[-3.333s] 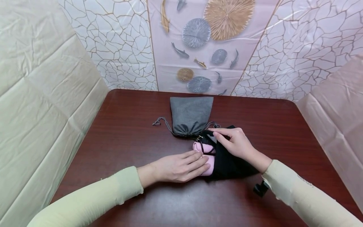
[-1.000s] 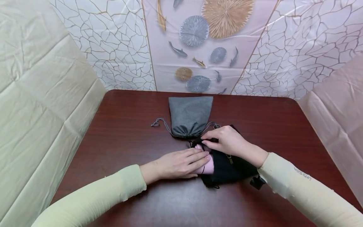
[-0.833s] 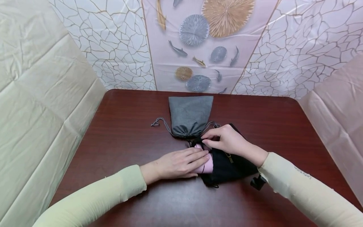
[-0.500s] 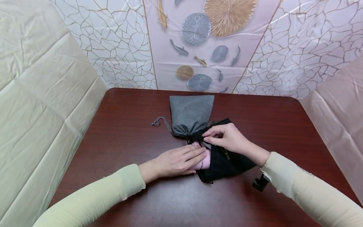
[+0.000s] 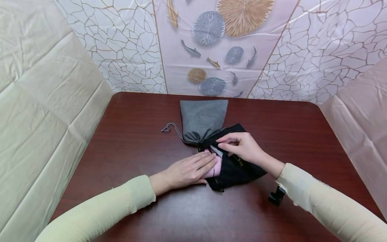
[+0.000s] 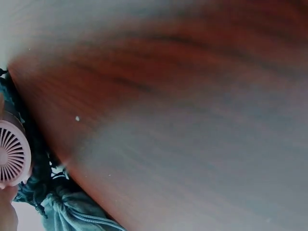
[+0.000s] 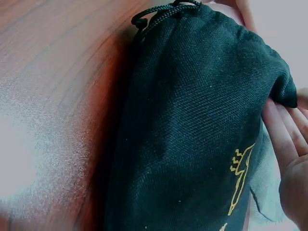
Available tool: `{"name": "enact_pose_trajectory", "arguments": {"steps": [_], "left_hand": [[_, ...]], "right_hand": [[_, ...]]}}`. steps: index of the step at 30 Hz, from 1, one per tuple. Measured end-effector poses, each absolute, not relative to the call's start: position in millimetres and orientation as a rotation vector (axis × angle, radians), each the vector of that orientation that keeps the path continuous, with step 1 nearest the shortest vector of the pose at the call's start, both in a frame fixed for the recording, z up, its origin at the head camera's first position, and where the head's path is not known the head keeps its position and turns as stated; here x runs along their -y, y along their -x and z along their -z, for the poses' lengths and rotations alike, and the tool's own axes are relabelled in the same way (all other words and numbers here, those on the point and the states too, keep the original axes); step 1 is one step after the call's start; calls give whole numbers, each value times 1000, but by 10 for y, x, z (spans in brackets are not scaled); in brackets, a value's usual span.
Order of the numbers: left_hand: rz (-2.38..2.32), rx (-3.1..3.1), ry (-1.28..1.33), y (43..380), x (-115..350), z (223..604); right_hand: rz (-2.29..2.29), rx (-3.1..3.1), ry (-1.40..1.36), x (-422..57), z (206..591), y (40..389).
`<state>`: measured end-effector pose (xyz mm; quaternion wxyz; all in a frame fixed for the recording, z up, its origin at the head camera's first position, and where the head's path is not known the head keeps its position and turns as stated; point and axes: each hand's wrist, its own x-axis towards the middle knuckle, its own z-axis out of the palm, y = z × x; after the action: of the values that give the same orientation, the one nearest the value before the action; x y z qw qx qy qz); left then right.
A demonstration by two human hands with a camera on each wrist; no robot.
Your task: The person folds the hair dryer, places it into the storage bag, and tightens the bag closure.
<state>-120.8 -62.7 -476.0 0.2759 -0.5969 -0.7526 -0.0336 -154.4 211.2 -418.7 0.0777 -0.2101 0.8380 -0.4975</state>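
Note:
A pink hair dryer (image 5: 216, 169) with a dark cord pokes out of the mouth of a black drawstring bag (image 5: 235, 174). My left hand (image 5: 188, 169) holds its exposed end, fingers laid over the top. In the left wrist view the dryer's round slotted grille (image 6: 12, 154) shows between finger and thumb. With fingertips and thumb, my right hand (image 5: 243, 146) pinches the far edge of the bag's mouth. The right wrist view shows yellow line print (image 7: 240, 178) on the bag and its black cord (image 7: 168, 12). The rest of the dryer is hidden inside.
A grey drawstring bag (image 5: 204, 116) lies flat behind, its gathered neck overlapped by the black bag and its cord (image 5: 171, 126) trailing left. Underneath is a dark red wooden table (image 5: 136, 134), with patterned cloth (image 5: 208, 60) hanging along the back and plain cloth at both sides.
The black bag and the dryer have shifted slightly left and away from me, and the bag's far edge now lies over the grey bag's neck. Both hands keep their holds.

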Motion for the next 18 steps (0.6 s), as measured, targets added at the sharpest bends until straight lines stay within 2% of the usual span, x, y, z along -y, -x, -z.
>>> {"name": "enact_pose_trajectory", "arguments": {"steps": [11,18], "left_hand": [[213,2205,1676,1167,727,4751],[397,2328,1536,1129,867,4753]], "right_hand": [[1491,-2469,576,-2108,4232,1558],[1487,-2346,548,-2153,4221,1523]]}}
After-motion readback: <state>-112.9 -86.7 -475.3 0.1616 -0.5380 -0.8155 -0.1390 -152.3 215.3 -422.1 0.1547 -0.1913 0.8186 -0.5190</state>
